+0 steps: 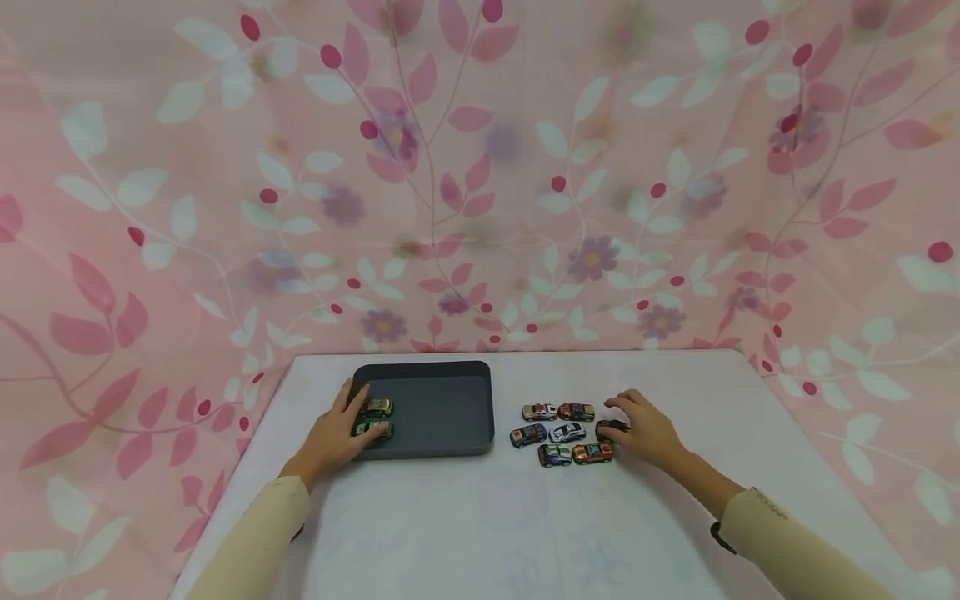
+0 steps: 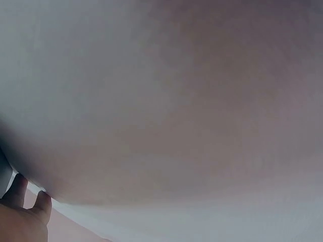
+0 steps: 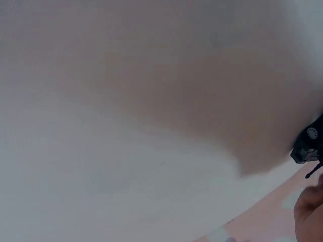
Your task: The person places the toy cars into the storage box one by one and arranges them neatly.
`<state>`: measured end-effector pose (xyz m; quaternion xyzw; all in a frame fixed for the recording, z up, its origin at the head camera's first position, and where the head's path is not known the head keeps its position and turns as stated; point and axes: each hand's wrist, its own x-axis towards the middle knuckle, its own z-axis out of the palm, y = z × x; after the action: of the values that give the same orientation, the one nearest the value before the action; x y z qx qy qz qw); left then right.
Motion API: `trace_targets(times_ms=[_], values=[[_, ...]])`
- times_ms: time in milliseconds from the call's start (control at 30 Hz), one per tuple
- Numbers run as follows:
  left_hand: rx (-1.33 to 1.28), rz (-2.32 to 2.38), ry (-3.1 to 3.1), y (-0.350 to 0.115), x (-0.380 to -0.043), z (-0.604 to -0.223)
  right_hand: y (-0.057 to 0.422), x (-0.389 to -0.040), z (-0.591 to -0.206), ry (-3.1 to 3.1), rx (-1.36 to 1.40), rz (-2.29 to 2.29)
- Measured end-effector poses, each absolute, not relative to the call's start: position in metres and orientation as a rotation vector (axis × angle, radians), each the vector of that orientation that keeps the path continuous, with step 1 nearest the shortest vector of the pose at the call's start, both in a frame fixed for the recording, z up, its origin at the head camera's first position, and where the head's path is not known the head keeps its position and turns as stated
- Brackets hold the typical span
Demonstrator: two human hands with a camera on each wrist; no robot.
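Observation:
My left hand [image 1: 333, 433] lies over the left end of a dark grey tray [image 1: 442, 447], its fingers and thumb spread and reaching over the rim. Inside the tray, two greenish toy cars sit by those fingertips: one toy car [image 1: 380, 407] behind and another toy car [image 1: 378, 431] by the thumb. The right hand [image 1: 651, 431] is at a dark toy car [image 1: 611, 426] at the right of a group, its thumb over the car's near side and the index finger lifted apart behind it. That dark toy car [image 3: 310, 143] also shows at the right wrist view's edge.
Several toy cars in rows lie between tray and right hand, among them a white-and-red car [image 1: 539, 412], a silver car [image 1: 567, 432] and an orange-red car [image 1: 592, 452]. A white cloth [image 1: 480, 525] covers the table. A pink floral curtain [image 1: 480, 208] hangs behind.

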<state>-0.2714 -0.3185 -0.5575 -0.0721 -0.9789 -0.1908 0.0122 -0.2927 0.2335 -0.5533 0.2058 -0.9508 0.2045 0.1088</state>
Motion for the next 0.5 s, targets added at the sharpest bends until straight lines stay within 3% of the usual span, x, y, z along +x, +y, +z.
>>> trace_targets(times_ms=[167, 500], values=[[-0.229, -0.596, -3.06, -0.32, -0.271, -0.563, 0.232, -0.29, -0.55, -2.904, 0.635, 0.559], [-0.231, -0.604, -3.036, -0.319, -0.272, -0.56, 0.244, -0.288, -0.551, -2.963, 0.443, 0.512]])
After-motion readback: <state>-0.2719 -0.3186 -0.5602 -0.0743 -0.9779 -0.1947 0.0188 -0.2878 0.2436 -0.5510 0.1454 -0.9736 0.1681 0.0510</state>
